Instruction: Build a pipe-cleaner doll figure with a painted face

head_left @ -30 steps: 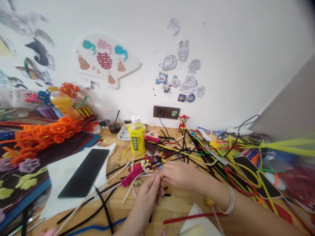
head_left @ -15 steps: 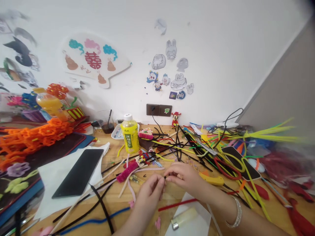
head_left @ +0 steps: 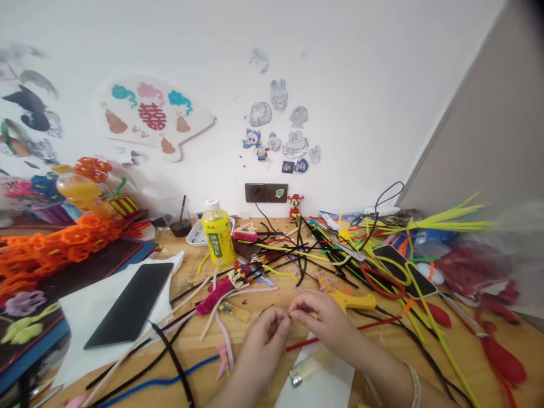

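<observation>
Bright orange is carried by the twisted chenille flower chains point(head_left: 55, 243), and magenta by the fuzzy pipe-cleaner coil point(head_left: 216, 296). A thin red chenille stem point(head_left: 365, 326) is set against the pale wooden tabletop point(head_left: 187, 283). Yellow is worn by the white-capped plastic bottle point(head_left: 218, 241), while teal and pink clouds are painted on the white paper fan point(head_left: 155, 116).

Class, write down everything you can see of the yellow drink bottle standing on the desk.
The plastic drink bottle stands upright on the wooden desk, with its white screw cap on. Its ribbed body looks nearly full of a clear yellow drink, and a green label with white Chinese characters runs down its front. A white tray sits just behind it; whether they touch cannot be told.
</observation>
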The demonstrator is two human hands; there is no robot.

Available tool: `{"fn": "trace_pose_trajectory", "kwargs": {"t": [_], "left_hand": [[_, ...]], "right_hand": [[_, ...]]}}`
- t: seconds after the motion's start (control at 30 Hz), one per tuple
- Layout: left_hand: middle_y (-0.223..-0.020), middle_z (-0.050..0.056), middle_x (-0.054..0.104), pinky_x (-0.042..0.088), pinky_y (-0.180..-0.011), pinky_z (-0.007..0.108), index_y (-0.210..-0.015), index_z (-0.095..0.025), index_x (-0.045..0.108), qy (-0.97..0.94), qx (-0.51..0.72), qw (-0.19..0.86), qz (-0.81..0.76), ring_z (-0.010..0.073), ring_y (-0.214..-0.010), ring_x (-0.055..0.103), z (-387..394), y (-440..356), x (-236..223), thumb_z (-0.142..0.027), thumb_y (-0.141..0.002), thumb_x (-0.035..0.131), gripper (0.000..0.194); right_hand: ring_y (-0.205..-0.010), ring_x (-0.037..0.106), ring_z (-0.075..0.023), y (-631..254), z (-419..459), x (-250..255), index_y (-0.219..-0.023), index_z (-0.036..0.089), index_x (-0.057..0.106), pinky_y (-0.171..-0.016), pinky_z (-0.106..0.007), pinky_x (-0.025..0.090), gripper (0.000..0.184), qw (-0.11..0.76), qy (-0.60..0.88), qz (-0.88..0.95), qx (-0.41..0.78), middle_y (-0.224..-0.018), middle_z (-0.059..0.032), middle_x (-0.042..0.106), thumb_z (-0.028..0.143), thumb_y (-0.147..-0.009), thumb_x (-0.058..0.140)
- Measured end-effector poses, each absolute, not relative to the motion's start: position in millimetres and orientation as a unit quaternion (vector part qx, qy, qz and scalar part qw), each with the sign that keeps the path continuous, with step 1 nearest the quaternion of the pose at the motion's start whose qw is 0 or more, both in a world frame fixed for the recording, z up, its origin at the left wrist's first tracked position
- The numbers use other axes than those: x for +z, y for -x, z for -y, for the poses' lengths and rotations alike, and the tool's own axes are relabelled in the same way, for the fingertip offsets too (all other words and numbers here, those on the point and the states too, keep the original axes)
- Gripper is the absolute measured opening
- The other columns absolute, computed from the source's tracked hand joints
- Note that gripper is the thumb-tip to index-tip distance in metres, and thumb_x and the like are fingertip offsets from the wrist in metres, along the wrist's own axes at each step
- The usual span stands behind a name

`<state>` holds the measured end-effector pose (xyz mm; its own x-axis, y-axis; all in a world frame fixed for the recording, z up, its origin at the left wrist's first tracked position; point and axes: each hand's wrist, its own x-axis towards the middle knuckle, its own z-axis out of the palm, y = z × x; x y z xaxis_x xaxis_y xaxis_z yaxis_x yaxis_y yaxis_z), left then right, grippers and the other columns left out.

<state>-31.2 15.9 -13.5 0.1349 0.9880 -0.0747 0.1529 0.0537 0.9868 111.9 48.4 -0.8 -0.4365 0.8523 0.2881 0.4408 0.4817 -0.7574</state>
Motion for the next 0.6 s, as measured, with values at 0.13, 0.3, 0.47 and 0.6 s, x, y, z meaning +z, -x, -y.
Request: {"fn": "trace_pose_trajectory", "kwargs": {"t": [0.13, 0.3, 0.47, 0.6], "left_hand": [[-0.047, -0.008, 0.037, 0.03, -0.039, 0.02, -0.063, -0.019, 0.047, -0.562, 0.404, 0.491, -0.529, 0.009, -0.041, 0.035, -18, 32, -15, -0.044, -0.073, 0.047, 0.027], [-0.046, -0.007, 0.039, 0.033, -0.043, 0.022, -0.056, -0.02, 0.045, -0.603, 0.394, 0.421, -0.552, 0.0114, -0.043, 0.04, -23, 35, -17, -0.042, -0.074, 0.045, 0.028], [-0.047, -0.004, 0.045, 0.035, -0.047, 0.023, -0.055, -0.021, 0.049, -0.649, 0.35, 0.357, -0.575, 0.0148, -0.048, 0.049, -21, 36, -14, -0.037, -0.074, 0.044, 0.025], [-0.05, -0.002, 0.048, 0.037, -0.05, 0.024, -0.057, -0.022, 0.049, -0.666, 0.316, 0.335, -0.586, 0.0176, -0.055, 0.054, -22, 36, -13, -0.033, -0.075, 0.041, 0.023]], "right_hand": [[-0.068, 0.058, -0.0121, -124, -43, -6, -0.088, 0.019, 0.063, -0.063, -0.021, 0.043, 0.017, 0.335, 0.426, 0.774, 0.328, -0.077, -0.0014, 0.065, 0.016, -0.078, 0.049], [-0.074, 0.06, -0.0144, -139, -40, -19, -0.099, 0.021, 0.062, -0.068, -0.023, 0.044, 0.026, 0.229, 0.459, 0.812, 0.279, -0.084, -0.0027, 0.067, 0.017, -0.075, 0.055], [-0.09, 0.057, -0.0174, -133, -50, -27, -0.102, 0.02, 0.06, -0.079, -0.026, 0.041, 0.028, 0.156, 0.443, 0.865, 0.177, -0.094, -0.0051, 0.066, 0.015, -0.075, 0.054], [-0.086, 0.056, -0.0151, -134, -50, -21, -0.096, 0.018, 0.062, -0.077, -0.025, 0.041, 0.022, 0.18, 0.433, 0.868, 0.165, -0.09, -0.0057, 0.065, 0.014, -0.081, 0.046]]}}
